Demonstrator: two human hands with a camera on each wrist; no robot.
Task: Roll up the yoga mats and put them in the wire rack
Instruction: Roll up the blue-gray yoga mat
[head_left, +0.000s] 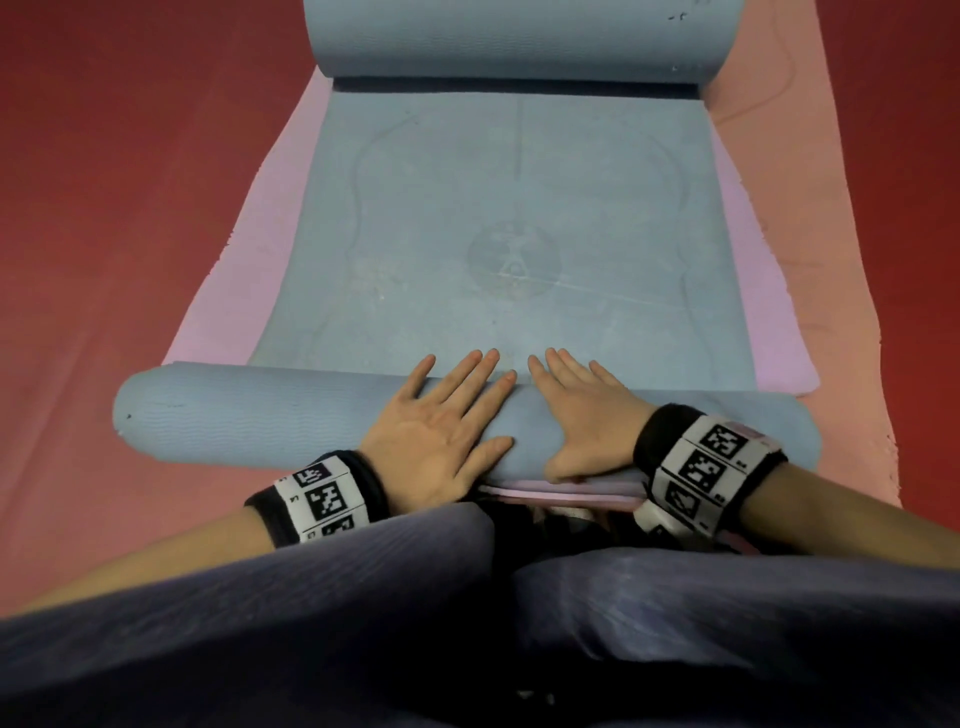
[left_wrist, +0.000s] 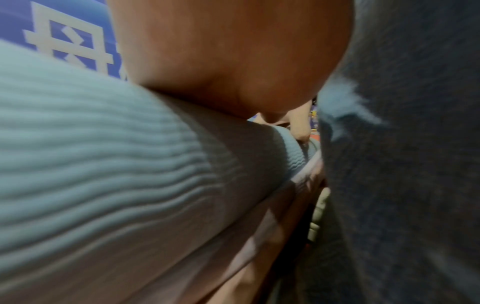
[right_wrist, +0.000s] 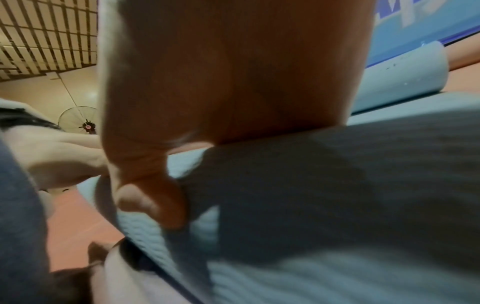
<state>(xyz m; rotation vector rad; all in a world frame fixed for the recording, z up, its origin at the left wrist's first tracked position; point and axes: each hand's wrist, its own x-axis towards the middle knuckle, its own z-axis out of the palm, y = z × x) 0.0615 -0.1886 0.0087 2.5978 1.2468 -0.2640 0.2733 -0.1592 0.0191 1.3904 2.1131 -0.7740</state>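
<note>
A blue-grey yoga mat (head_left: 498, 234) lies unrolled ahead of me, its near end rolled into a thick tube (head_left: 234, 415) across the view. My left hand (head_left: 447, 415) lies flat on top of the tube with fingers spread. My right hand (head_left: 576, 415) lies beside it, fingers straight over the roll, thumb down its near side. In the wrist views the ribbed roll (left_wrist: 109, 160) (right_wrist: 311, 205) fills the frame under each palm. The far end curls up in a second roll (head_left: 509, 41). A pink mat (head_left: 239, 301) lies underneath. No wire rack shows.
A salmon mat (head_left: 831, 291) lies lowest, on the red floor (head_left: 104, 156). My knees in dark blue trousers (head_left: 363, 597) sit right behind the roll. In the right wrist view a floor fan (right_wrist: 83, 121) and a slatted wall (right_wrist: 44, 37) stand to the left.
</note>
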